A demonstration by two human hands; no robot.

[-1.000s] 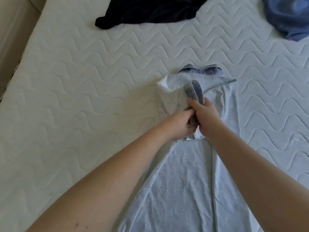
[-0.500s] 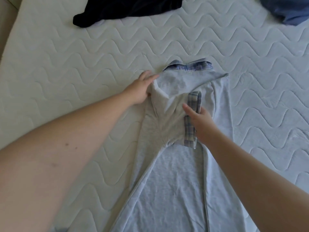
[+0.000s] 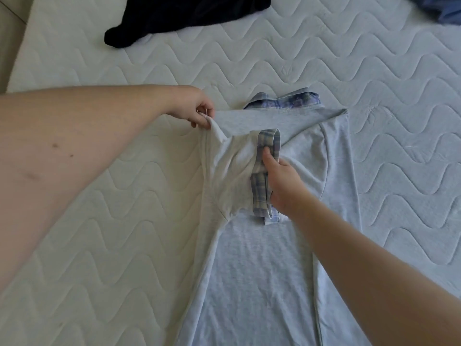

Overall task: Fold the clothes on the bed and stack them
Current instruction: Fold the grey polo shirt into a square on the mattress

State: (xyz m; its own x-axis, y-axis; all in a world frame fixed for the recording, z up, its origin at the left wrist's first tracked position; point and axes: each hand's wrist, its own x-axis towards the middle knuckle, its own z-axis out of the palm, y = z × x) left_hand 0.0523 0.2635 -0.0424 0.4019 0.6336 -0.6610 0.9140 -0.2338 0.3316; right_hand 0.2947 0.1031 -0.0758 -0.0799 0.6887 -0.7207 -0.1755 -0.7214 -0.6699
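Pale grey shirt (image 3: 262,270) flat on the quilted white bed (image 3: 99,233), centre-right of view, collar away from the wearer, hem running off the near edge. Long axis near to far, leaning slightly left toward the near end. Plaid collar (image 3: 284,102) peeking out at the far end. Right side of the shirt already turned in, giving a straight lengthwise edge; left side mid-fold. Left hand (image 3: 197,112) pinching the far-left shoulder corner between thumb and fingertips, lifting it a little off the bed; probably to pull the shoulder line taut and square before laying it down. Right hand (image 3: 282,181) on the folded-in left sleeve, thumb pressing the plaid cuff (image 3: 268,146), fingers hidden against the cloth on the far side of the cuff band; seemingly a grip round the cuff, not certain. Likely purpose: pinning the sleeve in the middle of the back to stop it sliding while the shoulder is tugged. Sleeve lying lengthwise along the shirt, cuff doubled back at its far end. Creases fanning from the pinched corner toward the cuff, so cloth under tension between both hands. Dark garment (image 3: 179,18) heaped at the far edge, blue garment (image 3: 439,8) at far right, both unfolded, well apart from the shirt. No stack visible yet.
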